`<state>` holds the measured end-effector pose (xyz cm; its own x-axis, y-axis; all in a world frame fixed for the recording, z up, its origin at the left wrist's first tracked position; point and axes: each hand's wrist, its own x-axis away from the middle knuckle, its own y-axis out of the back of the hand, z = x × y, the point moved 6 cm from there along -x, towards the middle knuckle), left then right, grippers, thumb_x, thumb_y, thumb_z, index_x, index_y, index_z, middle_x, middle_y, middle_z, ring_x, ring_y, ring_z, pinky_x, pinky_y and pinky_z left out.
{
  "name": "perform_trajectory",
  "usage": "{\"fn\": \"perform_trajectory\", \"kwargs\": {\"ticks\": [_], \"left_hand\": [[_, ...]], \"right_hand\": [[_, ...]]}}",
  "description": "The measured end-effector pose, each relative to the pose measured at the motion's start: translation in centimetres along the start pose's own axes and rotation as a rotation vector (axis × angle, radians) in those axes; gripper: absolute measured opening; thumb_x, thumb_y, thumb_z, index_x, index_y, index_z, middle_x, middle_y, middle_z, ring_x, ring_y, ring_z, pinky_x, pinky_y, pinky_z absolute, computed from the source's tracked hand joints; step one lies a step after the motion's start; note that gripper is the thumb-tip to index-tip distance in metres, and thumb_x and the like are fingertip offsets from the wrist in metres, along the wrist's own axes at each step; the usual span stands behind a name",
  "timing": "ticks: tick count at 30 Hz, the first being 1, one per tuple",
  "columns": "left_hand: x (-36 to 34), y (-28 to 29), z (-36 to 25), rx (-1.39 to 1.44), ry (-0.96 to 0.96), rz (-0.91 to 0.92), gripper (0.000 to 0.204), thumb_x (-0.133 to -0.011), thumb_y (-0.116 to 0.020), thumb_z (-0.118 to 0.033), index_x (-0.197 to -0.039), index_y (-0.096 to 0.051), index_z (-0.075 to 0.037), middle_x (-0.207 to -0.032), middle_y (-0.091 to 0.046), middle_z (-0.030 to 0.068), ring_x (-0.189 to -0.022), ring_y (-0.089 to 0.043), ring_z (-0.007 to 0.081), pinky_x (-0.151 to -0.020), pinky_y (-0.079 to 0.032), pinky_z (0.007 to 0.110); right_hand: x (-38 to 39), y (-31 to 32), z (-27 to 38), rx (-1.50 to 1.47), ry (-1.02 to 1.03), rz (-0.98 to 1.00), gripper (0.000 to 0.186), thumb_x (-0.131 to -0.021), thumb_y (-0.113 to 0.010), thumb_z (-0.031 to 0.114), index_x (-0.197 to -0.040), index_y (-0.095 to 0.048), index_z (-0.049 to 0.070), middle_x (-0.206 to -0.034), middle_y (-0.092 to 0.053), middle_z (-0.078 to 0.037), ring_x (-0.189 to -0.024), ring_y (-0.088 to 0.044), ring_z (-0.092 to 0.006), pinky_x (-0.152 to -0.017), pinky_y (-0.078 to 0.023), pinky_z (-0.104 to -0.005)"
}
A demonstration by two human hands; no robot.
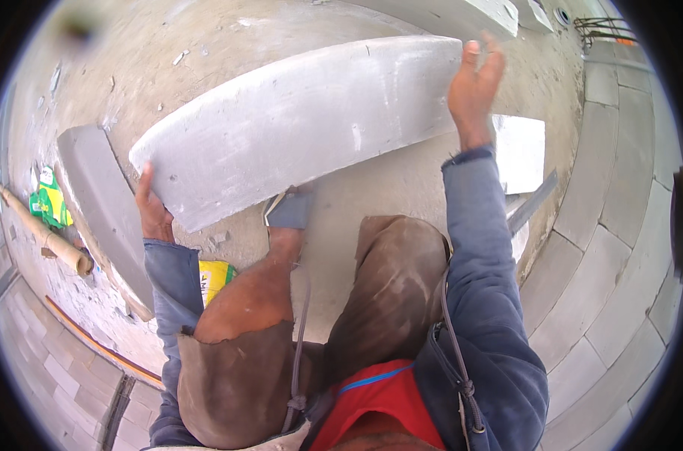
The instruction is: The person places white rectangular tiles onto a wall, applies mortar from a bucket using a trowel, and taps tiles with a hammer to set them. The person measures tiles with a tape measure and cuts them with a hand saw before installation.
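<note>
A long, light-grey concrete block (304, 120) lies across the space in front of my knees, its right end farther away than its left. My left hand (155, 214) grips its near left corner, thumb along the end and the other fingers hidden. At the opposite end my right hand (477, 86) presses against the block's edge, with thumb and fingertips showing and slightly smeared. Below the block's near edge, my foot in a dark sandal (287, 210) rests on the floor. What supports the block from underneath is hidden.
Another grey block (104, 210) lies at the left, near a cardboard tube (48, 233) and a green-yellow bag (50, 199). A white block (519, 154) and a grey strip (533, 203) sit right. Block walls (612, 203) rise at both sides; more blocks (461, 11) lie far off.
</note>
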<state>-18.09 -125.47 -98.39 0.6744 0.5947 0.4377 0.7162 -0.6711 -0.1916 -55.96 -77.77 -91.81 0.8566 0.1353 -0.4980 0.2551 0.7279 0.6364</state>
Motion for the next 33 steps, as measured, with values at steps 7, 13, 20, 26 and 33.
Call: {"fn": "perform_trajectory", "kwargs": {"ticks": [7,13,20,26,33], "left_hand": [[0.7,-5.1,-3.1,-0.044,0.210,-0.091,0.071,-0.098,-0.072,-0.037,-0.148,-0.050,0.009,-0.130,-0.070,0.0252,-0.113,-0.074,0.0337,-0.098,-0.062,0.042],[0.2,-7.9,-5.8,-0.083,0.184,-0.050,0.065,-0.099,-0.071,-0.036,-0.142,-0.055,0.010,-0.122,-0.073,0.0236,-0.104,-0.076,0.0303,-0.092,-0.062,0.038],[0.1,-6.0,-6.8,-0.241,0.067,-0.037,0.062,-0.099,-0.072,-0.035,-0.140,-0.058,0.010,-0.120,-0.075,0.0188,-0.102,-0.076,0.0265,-0.092,-0.060,0.036],[-0.8,0.8,-6.0,-0.336,-0.105,0.213,0.073,-0.086,-0.081,-0.014,-0.150,-0.051,0.005,-0.139,-0.067,0.0169,-0.129,-0.065,0.0314,-0.111,-0.050,0.043],[-4.0,2.9,-7.1,-0.643,0.105,0.370,0.103,-0.064,-0.073,0.012,-0.162,-0.043,-0.001,-0.149,-0.060,0.0112,-0.136,-0.059,0.0252,-0.108,-0.051,0.037]], "right_hand": [[-3.9,0.6,9.1,0.061,0.696,-0.106,0.064,-0.113,-0.047,0.043,-0.161,-0.040,0.002,-0.159,-0.044,-0.027,-0.148,-0.042,-0.0427,-0.123,-0.033,-0.0520],[1.5,-13.9,8.4,-0.115,0.213,0.399,0.083,-0.101,-0.063,0.055,-0.167,-0.033,0.014,-0.167,-0.035,-0.025,-0.155,-0.032,-0.0438,-0.126,-0.027,-0.0580],[1.0,1.6,-0.3,-0.189,-0.042,0.139,0.053,-0.108,-0.067,0.037,-0.145,-0.061,0.000,-0.147,-0.062,-0.025,-0.144,-0.053,-0.0420,-0.120,-0.040,-0.0498],[12.9,1.0,-0.5,0.058,0.074,0.348,0.060,-0.097,-0.080,0.036,-0.142,-0.064,-0.001,-0.151,-0.056,-0.026,-0.150,-0.044,-0.0463,-0.124,-0.036,-0.0542],[16.6,0.0,6.2,-0.354,0.207,0.672,0.054,-0.090,-0.072,0.020,-0.143,-0.068,0.006,-0.155,-0.056,-0.024,-0.150,-0.046,-0.0444,-0.124,-0.038,-0.0520]]}}
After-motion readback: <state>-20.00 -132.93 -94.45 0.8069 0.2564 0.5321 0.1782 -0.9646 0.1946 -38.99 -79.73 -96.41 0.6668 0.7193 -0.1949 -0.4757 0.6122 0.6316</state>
